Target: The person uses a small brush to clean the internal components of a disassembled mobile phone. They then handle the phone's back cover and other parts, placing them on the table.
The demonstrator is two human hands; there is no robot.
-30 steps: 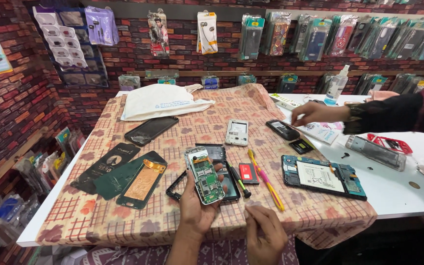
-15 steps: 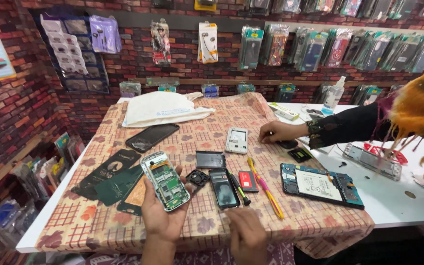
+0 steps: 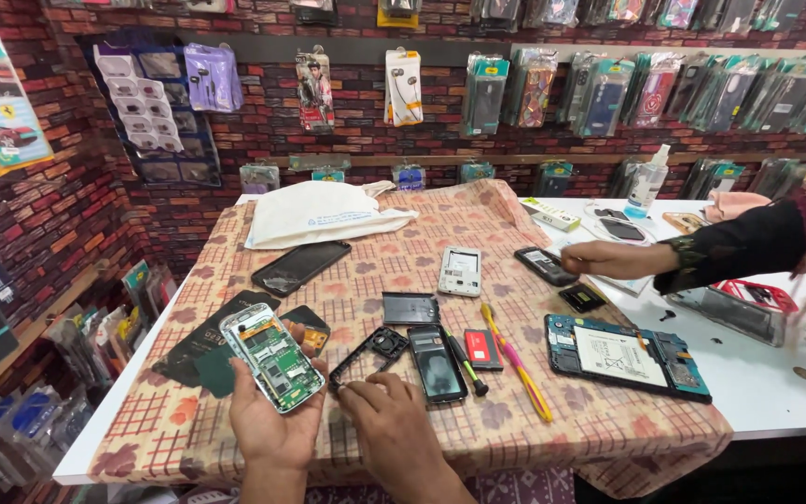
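Note:
My left hand (image 3: 270, 420) holds an opened phone body (image 3: 272, 357) with its green circuit board facing up, lifted over the left part of the patterned tablecloth (image 3: 440, 425). My right hand (image 3: 394, 422) rests on the cloth close to me, fingertips at the near corner of a black phone frame (image 3: 370, 356). Just right of the frame lie a black phone part (image 3: 437, 362), a screwdriver (image 3: 466, 364) and a small red battery (image 3: 484, 348). A dark battery (image 3: 410, 308) lies behind them.
Another person's hand (image 3: 613, 259) reaches in from the right beside a black phone (image 3: 545, 265). An opened tablet (image 3: 625, 356), a pink-yellow tool (image 3: 515, 359), a white back cover (image 3: 460, 271), a cracked screen (image 3: 300, 267), dark covers (image 3: 212, 345) and a white bag (image 3: 324, 213) lie around.
My left hand has carried the opened phone from the middle of the cloth to the left. My right hand moved forward to the black frame. The other person's hand drew back to the right.

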